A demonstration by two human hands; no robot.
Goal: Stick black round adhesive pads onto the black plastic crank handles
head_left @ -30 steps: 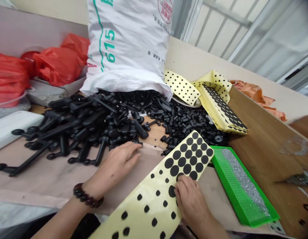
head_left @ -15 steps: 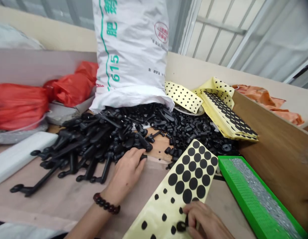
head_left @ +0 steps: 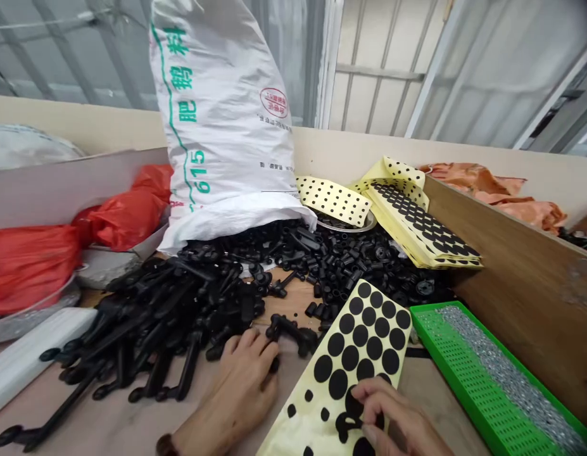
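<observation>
My left hand [head_left: 243, 386] grips one black plastic lever part [head_left: 290, 334] at the near edge of a big pile of black levers [head_left: 170, 310]; its fingers curl round the lever's end. My right hand [head_left: 397, 421] pinches a black round sticker [head_left: 353, 408] half peeled off a yellow backing sheet [head_left: 350, 367], which lies between my hands and carries several black round stickers.
A white woven sack [head_left: 221, 120] stands behind the pile. Small black bushings [head_left: 350, 259] lie to its right, next to more yellow sticker sheets [head_left: 416, 215]. A green tray of tiny metal screws [head_left: 487, 373] sits at right against a wooden board. Red bags [head_left: 46, 247] lie at left.
My left hand has closed on a black lever and drawn it out of the pile toward me. My right hand has lifted a round sticker partly off the sheet. The camera tilted up.
</observation>
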